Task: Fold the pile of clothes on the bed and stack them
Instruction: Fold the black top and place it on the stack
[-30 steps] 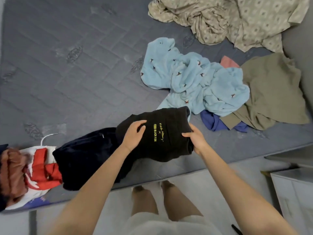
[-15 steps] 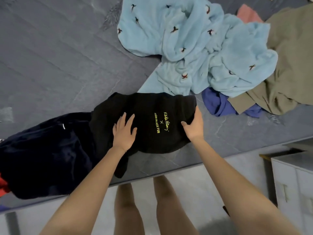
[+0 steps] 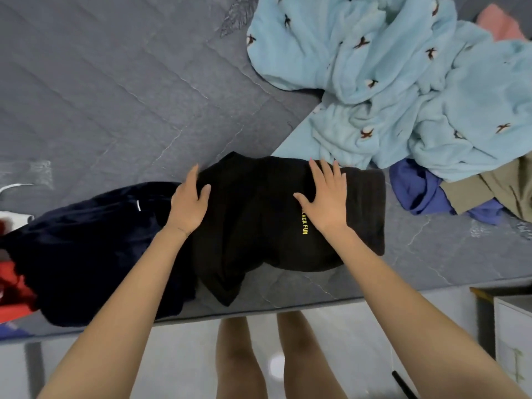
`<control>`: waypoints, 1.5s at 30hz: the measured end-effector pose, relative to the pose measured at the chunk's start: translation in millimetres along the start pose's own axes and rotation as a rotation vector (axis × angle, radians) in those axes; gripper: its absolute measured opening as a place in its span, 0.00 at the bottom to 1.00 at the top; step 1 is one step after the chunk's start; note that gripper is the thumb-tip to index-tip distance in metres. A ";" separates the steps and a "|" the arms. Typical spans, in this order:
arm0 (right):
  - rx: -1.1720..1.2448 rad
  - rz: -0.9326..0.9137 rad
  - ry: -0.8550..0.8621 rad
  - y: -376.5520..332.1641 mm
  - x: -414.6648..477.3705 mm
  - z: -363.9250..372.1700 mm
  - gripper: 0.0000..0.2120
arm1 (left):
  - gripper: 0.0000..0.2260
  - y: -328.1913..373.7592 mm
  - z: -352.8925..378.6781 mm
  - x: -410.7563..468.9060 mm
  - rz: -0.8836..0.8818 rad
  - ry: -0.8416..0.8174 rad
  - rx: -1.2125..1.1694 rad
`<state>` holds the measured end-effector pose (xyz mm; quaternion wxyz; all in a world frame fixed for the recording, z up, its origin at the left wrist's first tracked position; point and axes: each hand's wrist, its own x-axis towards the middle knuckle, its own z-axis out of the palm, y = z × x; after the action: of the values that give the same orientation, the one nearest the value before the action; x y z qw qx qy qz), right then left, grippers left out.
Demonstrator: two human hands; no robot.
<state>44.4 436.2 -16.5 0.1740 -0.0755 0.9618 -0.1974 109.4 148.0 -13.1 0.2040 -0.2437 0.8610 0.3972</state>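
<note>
A folded black shirt [image 3: 259, 220] with yellow lettering lies on the grey mattress [image 3: 100, 96] near its front edge. My left hand [image 3: 190, 203] lies flat on the shirt's left side, fingers straight. My right hand [image 3: 325, 197] presses flat on its right half, fingers spread, covering part of the lettering. A folded dark navy garment [image 3: 86, 249] sits just left of the shirt, touching it. Unfolded clothes lie to the right: a light blue fleece [image 3: 388, 82] with small bird prints, a blue garment [image 3: 420, 188], an olive one [image 3: 501, 188].
A red and white garment [image 3: 11, 272] shows at the left edge, and a pink piece [image 3: 498, 21] peeks out at the top right. A white cabinet [image 3: 515, 335] stands on the floor at the right. My legs are below the mattress edge.
The black shirt has been set down on the mattress beside the navy garment. My right hand let go of its right edge and now lies flat on top; my left hand slid left.
</note>
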 end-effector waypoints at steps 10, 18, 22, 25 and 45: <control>0.068 -0.352 -0.284 -92.3 19.3 36.7 0.41 | 0.09 -1.5 -33.1 -12.2 0.195 -0.225 -0.033; 0.111 -0.549 -0.105 -103.1 26.2 35.6 0.08 | 0.07 -6.9 -50.4 -28.6 0.135 -0.512 0.252; 0.106 -0.379 -0.065 -87.9 18.1 25.9 0.08 | 0.07 -13.5 -53.2 -34.7 0.265 -0.336 0.353; 0.131 -0.279 -0.139 -86.0 -3.5 19.7 0.27 | 0.07 -3.7 -50.2 -38.1 0.285 -0.229 0.204; 0.488 0.358 -0.016 -35.2 -27.4 -1.3 0.20 | 0.24 -20.3 -4.0 -3.7 0.031 -0.021 0.178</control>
<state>72.1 410.5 7.3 0.2268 0.1374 0.8826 -0.3882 123.5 134.3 -20.5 0.2277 -0.2072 0.8943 0.3247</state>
